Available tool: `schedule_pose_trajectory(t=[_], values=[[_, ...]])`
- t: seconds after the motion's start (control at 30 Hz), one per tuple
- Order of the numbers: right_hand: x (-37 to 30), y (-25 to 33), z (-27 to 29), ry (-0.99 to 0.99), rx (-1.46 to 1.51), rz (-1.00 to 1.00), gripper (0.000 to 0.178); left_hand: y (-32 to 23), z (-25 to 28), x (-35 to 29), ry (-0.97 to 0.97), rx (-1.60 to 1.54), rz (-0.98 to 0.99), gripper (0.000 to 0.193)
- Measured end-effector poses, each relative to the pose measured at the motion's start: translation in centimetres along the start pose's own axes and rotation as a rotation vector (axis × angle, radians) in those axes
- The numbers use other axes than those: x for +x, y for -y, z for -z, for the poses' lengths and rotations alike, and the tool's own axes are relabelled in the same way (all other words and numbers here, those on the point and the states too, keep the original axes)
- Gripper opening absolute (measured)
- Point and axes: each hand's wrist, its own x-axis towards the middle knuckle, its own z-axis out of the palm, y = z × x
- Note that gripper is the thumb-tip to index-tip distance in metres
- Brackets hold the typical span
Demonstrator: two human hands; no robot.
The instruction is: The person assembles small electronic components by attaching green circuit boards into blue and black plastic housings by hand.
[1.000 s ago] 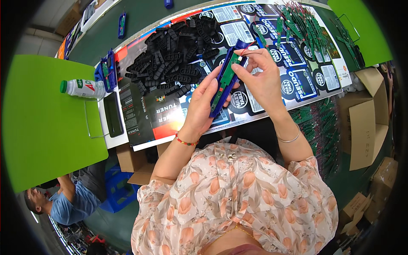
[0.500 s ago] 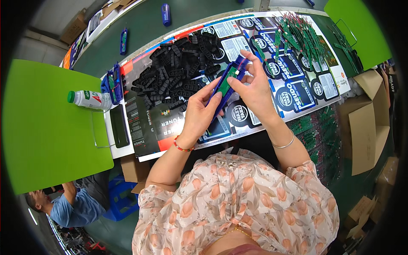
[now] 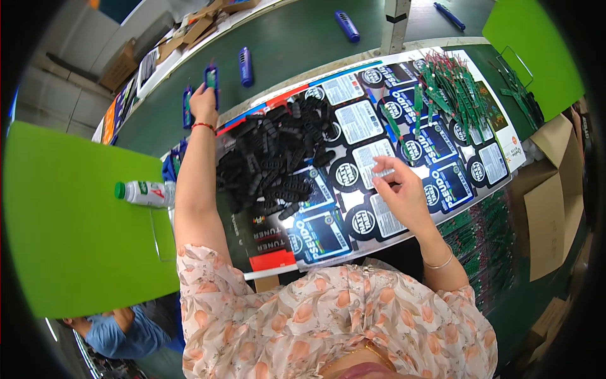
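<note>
Stretched out to the far left, my left hand (image 3: 203, 106) grips a blue plastic casing (image 3: 216, 81) with a green circuit board in it, over the dark green surface behind the table. Right beside it lies another blue casing (image 3: 187, 108). My right hand (image 3: 405, 194) hovers over the printed sheet (image 3: 379, 165), fingers loosely bent and apart, holding nothing. To its left is a heap of small black plastic parts (image 3: 278, 158). Green circuit boards (image 3: 451, 95) with red wires are piled beyond it, and a few loose ones lie nearer.
More blue casings (image 3: 245, 67) are spread along the dark green surface (image 3: 290, 47), near a metal post (image 3: 395, 25). Light-green panels (image 3: 82, 221) flank the table, with a white bottle (image 3: 145, 193) at left. An open cardboard box (image 3: 548, 208) stands right. A person in blue (image 3: 126, 335) sits lower left.
My left hand has carried the blue casing from in front of me to the far left. My right hand has let go of it and drawn back, lower and to the right.
</note>
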Motion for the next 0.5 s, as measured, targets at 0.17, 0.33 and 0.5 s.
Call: schedule_pose_trajectory(t=[0.17,0.33,0.5], values=[[1.5,-0.5,1.1,-0.030,-0.297,0.150,0.024,3.7,-1.8,4.2,-0.234,0.359,0.011,0.041],[5.6,0.4,-0.2,0.042,-0.472,0.414,0.021,4.5,1.9,6.6,-0.143,0.723,0.024,0.045],[10.0,-0.5,-2.9,0.038,-0.626,0.445,0.024,1.2,-2.9,3.0,-0.279,0.972,-0.097,0.047]])
